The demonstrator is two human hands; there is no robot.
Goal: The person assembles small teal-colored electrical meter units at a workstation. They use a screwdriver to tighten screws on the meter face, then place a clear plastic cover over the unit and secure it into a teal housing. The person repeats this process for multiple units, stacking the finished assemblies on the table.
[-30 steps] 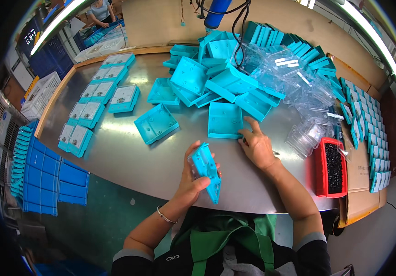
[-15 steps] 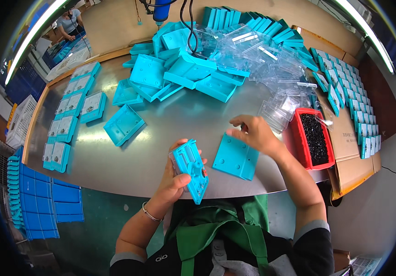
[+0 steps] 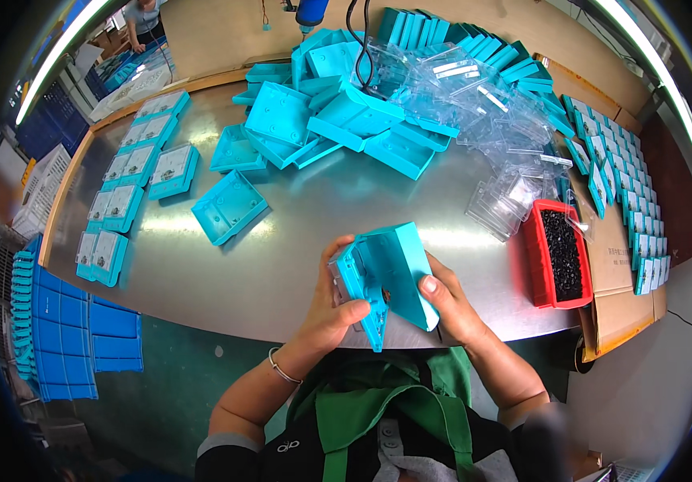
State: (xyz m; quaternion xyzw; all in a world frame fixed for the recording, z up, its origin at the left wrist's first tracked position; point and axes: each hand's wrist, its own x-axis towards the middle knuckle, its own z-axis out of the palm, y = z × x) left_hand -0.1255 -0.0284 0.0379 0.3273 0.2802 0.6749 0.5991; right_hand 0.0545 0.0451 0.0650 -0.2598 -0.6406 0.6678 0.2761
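My left hand (image 3: 331, 309) is closed round a teal plastic housing (image 3: 356, 296) with a clear cover on its left side, held tilted above the table's front edge. In my right hand (image 3: 452, 304) is a teal box shell (image 3: 407, 269), thumb on its outer face and fingers behind. The shell stands at an angle with its hollow side facing the housing. The two parts meet near the top and spread apart toward the bottom like an opened book. A small reddish-brown part shows in the gap between them; its kind cannot be made out.
Loose teal shells (image 3: 278, 112) are piled at the back, beside clear plastic covers (image 3: 491, 120). A red bin (image 3: 536, 255) of small black parts stands at right. Assembled units line the left (image 3: 109, 253) and a cardboard sheet (image 3: 610, 301). A blue tool (image 3: 311, 11) hangs above.
My right hand has picked the teal shell up off the table and brought it left against the housing. My left hand has turned the housing more edge-on. The view has shifted slightly.
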